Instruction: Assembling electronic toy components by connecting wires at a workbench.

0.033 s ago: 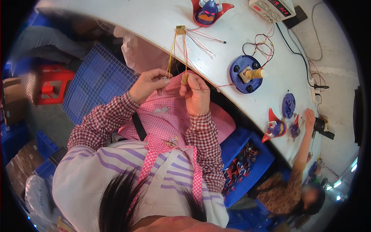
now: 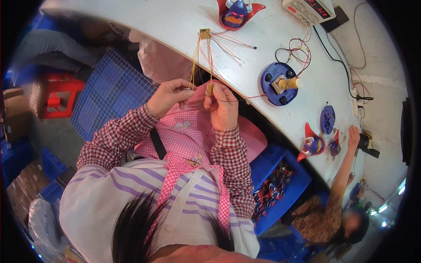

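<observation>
Over my lap, just off the table edge, my left hand (image 2: 169,97) pinches a small round whitish piece (image 2: 187,89) where yellow wires end. Beside it, my right hand (image 2: 222,105) grips a small tan circuit board (image 2: 209,90) between thumb and fingers. Yellow and red wires run from both pieces up to another tan circuit board (image 2: 205,33) lying on the table. More loose red, white and black leads spread rightward from that board. A thin wire passes by my right hand toward a round blue base (image 2: 279,84) with a tan cylinder on it.
A purple horned toy head (image 2: 237,14) stands at the far edge of view, near a white power supply (image 2: 309,9). Another toy head (image 2: 312,145) lies near a co-worker's hand (image 2: 353,136). A blue bin (image 2: 302,179) of parts is at my right, a blue crate (image 2: 115,94) at left.
A co-worker's hand at the right has shifted slightly. My own hands and the wired pieces look unmoved.
</observation>
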`<action>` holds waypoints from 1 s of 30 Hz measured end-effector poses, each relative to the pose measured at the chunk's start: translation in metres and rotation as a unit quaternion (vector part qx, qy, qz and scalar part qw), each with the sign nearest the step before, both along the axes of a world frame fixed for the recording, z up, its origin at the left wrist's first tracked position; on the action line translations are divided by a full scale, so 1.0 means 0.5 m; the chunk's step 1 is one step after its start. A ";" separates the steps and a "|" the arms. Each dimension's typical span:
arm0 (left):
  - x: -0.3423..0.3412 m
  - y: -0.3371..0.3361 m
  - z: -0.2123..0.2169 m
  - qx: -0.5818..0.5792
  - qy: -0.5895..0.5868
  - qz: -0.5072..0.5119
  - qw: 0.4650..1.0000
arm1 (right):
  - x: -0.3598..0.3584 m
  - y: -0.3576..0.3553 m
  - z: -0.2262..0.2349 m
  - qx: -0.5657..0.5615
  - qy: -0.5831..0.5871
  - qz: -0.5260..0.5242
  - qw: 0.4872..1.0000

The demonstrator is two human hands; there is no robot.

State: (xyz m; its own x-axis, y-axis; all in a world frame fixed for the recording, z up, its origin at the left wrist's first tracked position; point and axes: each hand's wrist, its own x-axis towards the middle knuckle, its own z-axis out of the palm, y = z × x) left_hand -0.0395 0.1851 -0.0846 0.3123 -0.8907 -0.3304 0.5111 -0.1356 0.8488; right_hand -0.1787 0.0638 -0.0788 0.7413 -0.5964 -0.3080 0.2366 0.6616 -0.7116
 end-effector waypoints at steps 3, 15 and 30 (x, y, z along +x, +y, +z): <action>-0.011 -0.005 0.010 0.013 0.028 0.010 0.999 | 0.004 0.004 0.003 -0.001 0.006 -0.006 1.000; -0.026 -0.046 0.041 0.016 0.022 -0.001 1.000 | 0.016 0.021 0.010 -0.050 0.051 -0.054 0.996; -0.013 -0.055 0.058 0.068 -0.062 0.011 0.996 | -0.002 0.028 0.002 -0.561 0.119 -0.089 0.814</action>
State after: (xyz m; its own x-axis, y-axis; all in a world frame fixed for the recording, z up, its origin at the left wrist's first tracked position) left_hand -0.0463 0.1574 -0.0556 0.3770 -0.8328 -0.4055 0.4070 -0.2443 0.8802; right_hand -0.1796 0.0777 -0.0777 0.6107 -0.6928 0.3836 0.0247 -0.4675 -0.8836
